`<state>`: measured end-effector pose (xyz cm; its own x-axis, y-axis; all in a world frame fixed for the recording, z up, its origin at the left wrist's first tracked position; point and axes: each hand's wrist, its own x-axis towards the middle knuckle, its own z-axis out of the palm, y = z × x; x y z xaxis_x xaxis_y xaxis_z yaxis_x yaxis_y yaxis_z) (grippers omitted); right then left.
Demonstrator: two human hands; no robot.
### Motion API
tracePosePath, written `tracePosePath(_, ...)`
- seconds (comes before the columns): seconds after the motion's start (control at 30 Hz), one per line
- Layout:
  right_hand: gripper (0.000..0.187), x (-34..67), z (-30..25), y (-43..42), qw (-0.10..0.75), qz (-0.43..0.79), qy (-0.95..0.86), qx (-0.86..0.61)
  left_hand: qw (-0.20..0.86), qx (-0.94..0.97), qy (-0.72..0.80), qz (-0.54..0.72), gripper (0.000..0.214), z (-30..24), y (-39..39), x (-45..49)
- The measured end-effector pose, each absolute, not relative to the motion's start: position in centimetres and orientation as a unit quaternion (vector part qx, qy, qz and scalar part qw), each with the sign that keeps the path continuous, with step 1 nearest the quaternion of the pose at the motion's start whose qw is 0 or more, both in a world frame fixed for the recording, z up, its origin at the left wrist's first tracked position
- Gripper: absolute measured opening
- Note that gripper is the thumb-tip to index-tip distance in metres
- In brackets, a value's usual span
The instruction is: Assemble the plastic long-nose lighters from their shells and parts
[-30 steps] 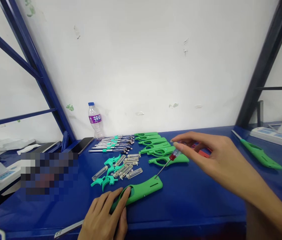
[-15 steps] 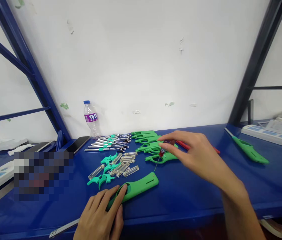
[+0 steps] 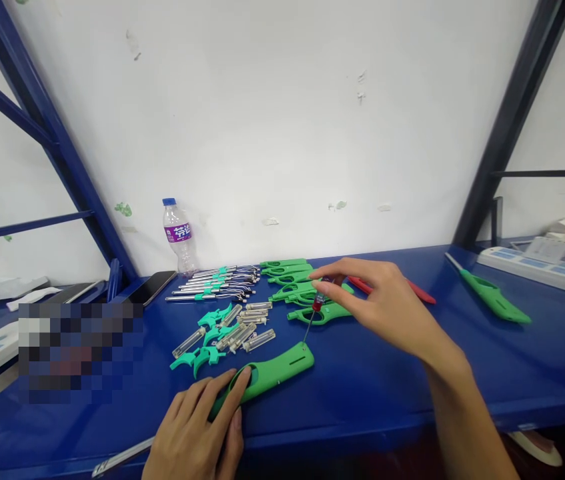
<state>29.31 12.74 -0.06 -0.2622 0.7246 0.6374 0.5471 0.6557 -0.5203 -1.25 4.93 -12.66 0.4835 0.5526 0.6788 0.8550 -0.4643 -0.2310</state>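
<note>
My left hand (image 3: pixel 189 427) presses a green lighter casing (image 3: pixel 285 371) onto the blue table, its fingers over the trigger opening. Pinched in the fingertips of my right hand (image 3: pixel 385 300) is a small screwdriver (image 3: pixel 317 304) with a red collar. Its thin shaft slants down, and the tip meets the far end of the casing. Behind the casing lie teal triggers (image 3: pixel 209 359) and clear fuel tanks (image 3: pixel 243 335). Farther back are metal lighter tubes (image 3: pixel 207 288) with wires, and several green casing shells (image 3: pixel 289 275) in a stack.
A red lighter-like piece (image 3: pixel 419 292) lies behind my right hand. To the right are a green lighter (image 3: pixel 497 300) and a white power strip (image 3: pixel 537 269). A bottle (image 3: pixel 179 233) and a phone (image 3: pixel 158 287) stand and lie at the back left. A pixelated patch hides part of the left.
The screwdriver tip has come down slightly, from just beyond the casing's end to touching it. My left hand keeps its hold. The whole view has shifted a little.
</note>
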Motion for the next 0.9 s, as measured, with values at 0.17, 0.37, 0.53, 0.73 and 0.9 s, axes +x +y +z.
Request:
tracePosePath(0.17,0.020,29.20,0.00,12.76,0.438,0.109,-0.795,-0.405,0.283,-0.813,-0.433,-0.267,0.047,-12.70,4.76,-1.26)
tracePosePath(0.37,0.018,29.21,-0.07,12.72,0.437,0.101,-0.798,-0.403,0.277,-0.814,-0.437,-0.263,0.048,-12.55,4.84,-1.09)
tracePosePath(0.53,0.017,29.31,-0.14,12.84,0.443,0.096,-0.795,-0.403,0.281,-0.814,-0.434,-0.265,0.047,-12.64,4.85,-1.15)
tracePosePath(0.73,0.016,29.20,-0.23,13.04,0.448,0.092,-0.795,-0.398,0.277,-0.814,-0.436,-0.265,0.047,-12.71,4.89,-1.15)
tracePosePath(0.9,0.016,29.16,-0.34,13.02,0.437,0.091,-0.798,-0.403,0.272,-0.813,-0.440,-0.268,0.047,-12.70,4.78,-0.99)
